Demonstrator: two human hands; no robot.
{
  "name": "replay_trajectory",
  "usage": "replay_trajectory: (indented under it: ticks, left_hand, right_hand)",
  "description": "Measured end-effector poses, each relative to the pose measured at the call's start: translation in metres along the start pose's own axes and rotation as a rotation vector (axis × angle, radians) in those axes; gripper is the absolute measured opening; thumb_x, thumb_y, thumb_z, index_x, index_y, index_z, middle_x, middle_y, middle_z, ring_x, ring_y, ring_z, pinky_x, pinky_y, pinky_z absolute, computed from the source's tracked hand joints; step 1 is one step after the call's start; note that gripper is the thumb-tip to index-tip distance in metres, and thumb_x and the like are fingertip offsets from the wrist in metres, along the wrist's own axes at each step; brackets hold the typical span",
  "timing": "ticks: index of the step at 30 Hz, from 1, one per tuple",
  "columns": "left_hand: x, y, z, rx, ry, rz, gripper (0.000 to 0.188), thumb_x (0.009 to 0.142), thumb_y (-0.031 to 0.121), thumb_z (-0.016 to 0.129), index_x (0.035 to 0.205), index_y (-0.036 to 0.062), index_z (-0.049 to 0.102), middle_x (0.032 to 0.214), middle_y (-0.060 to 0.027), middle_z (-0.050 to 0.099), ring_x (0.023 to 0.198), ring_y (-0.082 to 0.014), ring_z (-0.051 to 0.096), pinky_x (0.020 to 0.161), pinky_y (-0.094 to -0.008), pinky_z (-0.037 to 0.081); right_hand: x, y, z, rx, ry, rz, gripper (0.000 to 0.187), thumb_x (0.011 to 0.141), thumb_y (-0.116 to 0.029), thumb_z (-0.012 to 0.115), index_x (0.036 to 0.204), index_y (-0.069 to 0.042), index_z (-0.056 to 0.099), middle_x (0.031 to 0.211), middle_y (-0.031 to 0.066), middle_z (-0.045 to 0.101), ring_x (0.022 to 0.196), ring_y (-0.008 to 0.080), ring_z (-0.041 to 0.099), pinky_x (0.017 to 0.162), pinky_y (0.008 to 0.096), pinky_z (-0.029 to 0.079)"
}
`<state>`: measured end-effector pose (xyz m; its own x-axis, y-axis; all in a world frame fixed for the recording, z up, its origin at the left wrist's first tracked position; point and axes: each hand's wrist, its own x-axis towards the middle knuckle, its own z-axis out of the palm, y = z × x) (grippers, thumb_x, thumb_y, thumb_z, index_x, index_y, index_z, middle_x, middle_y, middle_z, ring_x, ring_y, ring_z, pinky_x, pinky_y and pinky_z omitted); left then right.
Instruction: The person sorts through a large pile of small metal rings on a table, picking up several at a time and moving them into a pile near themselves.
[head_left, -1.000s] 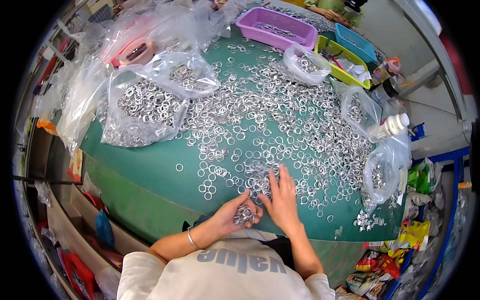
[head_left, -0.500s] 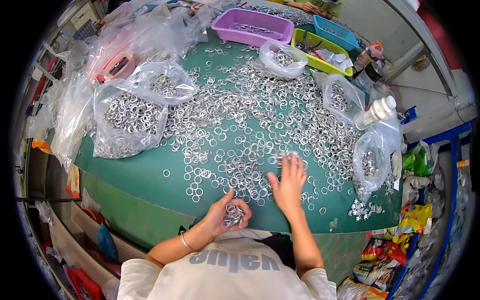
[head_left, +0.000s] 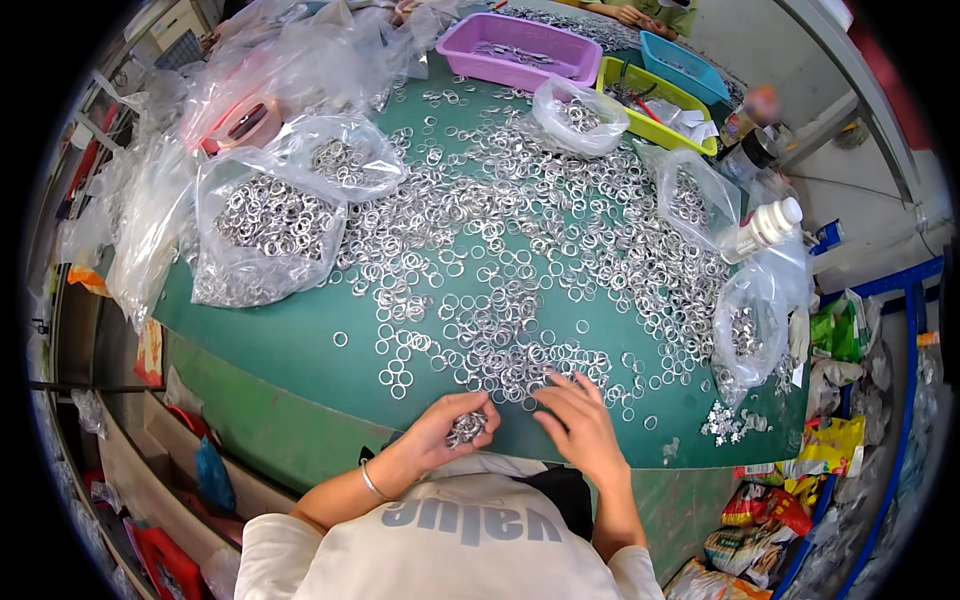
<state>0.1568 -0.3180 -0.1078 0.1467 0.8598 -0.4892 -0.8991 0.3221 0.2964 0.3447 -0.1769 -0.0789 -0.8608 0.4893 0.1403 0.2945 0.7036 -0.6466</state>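
Left hand (head_left: 440,432) is cupped at the near edge of the green bench (head_left: 290,345), its grip clenched round a handful of metal rings (head_left: 466,428). Right hand (head_left: 580,425) lies just beside it, fingers spread, grip released, tips touching loose rings (head_left: 520,300) spread ahead. Clear bag w/ rings (head_left: 262,235) sits further ahead, to the left.

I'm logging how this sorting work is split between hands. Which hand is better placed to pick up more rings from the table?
The right hand: it lies open and empty with fingers on the loose rings. The left hand is cupped around a handful of rings.
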Motion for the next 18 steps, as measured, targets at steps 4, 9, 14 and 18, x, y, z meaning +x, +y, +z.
replay_trajectory:
  ticks: [4, 9, 14, 18]
  left_hand:
    - [0.000, -0.001, 0.002, 0.022, -0.016, 0.041, 0.018, 0.094, 0.020, 0.060, 0.092, 0.0028, 0.062, 0.079, -0.0070, 0.059, 0.059, -0.0135, 0.053, 0.041, -0.0225, 0.034]
    - [-0.003, 0.001, 0.014, 0.222, 0.055, 0.044, 0.017, 0.092, 0.016, 0.063, 0.092, -0.0016, 0.063, 0.072, -0.0051, 0.056, 0.053, -0.0109, 0.049, 0.040, -0.0208, 0.031]
    - [-0.003, 0.008, 0.022, 0.324, 0.140, 0.065, 0.016, 0.091, 0.012, 0.063, 0.097, -0.0029, 0.064, 0.068, -0.0033, 0.054, 0.049, -0.0086, 0.047, 0.040, -0.0211, 0.030]
    - [-0.004, 0.008, 0.020, 0.493, 0.201, 0.151, 0.015, 0.091, 0.011, 0.063, 0.098, -0.0027, 0.064, 0.068, -0.0028, 0.054, 0.049, -0.0082, 0.046, 0.038, -0.0209, 0.028]
  right_hand:
    - [0.012, 0.000, -0.001, 0.038, 0.353, 0.169, 0.010, 0.080, -0.001, 0.067, 0.090, -0.001, 0.069, 0.086, 0.0108, 0.068, 0.084, 0.0287, 0.061, 0.081, 0.0380, 0.045]
    - [0.053, 0.023, 0.015, -0.096, 0.478, 0.142, 0.013, 0.077, -0.003, 0.070, 0.091, -0.002, 0.069, 0.086, 0.0092, 0.063, 0.083, 0.0277, 0.055, 0.078, 0.0378, 0.041]
    - [0.069, 0.028, 0.022, -0.320, 0.299, 0.199, 0.016, 0.073, -0.009, 0.074, 0.088, -0.005, 0.069, 0.090, 0.0056, 0.058, 0.089, 0.0260, 0.051, 0.080, 0.0387, 0.036]
    - [0.058, 0.029, 0.013, 0.198, 0.337, 0.397, 0.005, 0.082, -0.006, 0.068, 0.087, -0.004, 0.067, 0.100, 0.0053, 0.062, 0.087, 0.0202, 0.057, 0.073, 0.0345, 0.044]
